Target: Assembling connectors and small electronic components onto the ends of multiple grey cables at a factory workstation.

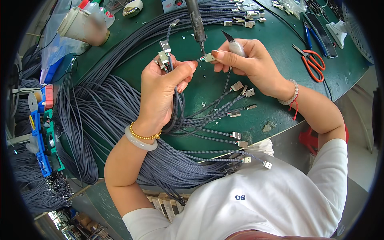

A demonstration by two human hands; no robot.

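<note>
Left fingers (185, 73): pinching a braided cable end (198, 60) narrowly, apparently also gathering extra plugs (165, 47) just behind the thumb.
Right fingers (235, 60): holding the metal plug (210, 58) between thumb and forefinger, while cradling a knife (237, 47) in the same grip, with the blade up and to the left.
Metal plug: sitting at the right fingertips, with coloured wires (202, 59) toward the left fingers.
Soldering iron (197, 20): pointing down over the gap between the 2 sets of fingers, reaching the wire end of the plug; not showing clearly whether touching.
Plug handling: probably feeling light, hard and slightly slippery, possibly warming near the tip; likely being fragile at the thin wires.
Best hold: gripping the flat shell sides away from the iron, steadying the soft, springy cable by its braid.
Cable bundle (114, 96): spreading left of and below the left fingers, over the green tabletop (276, 110).
Red-handled snips (306, 56): lying well right of the right fingers, near a blue-handled tool (307, 37).
</note>
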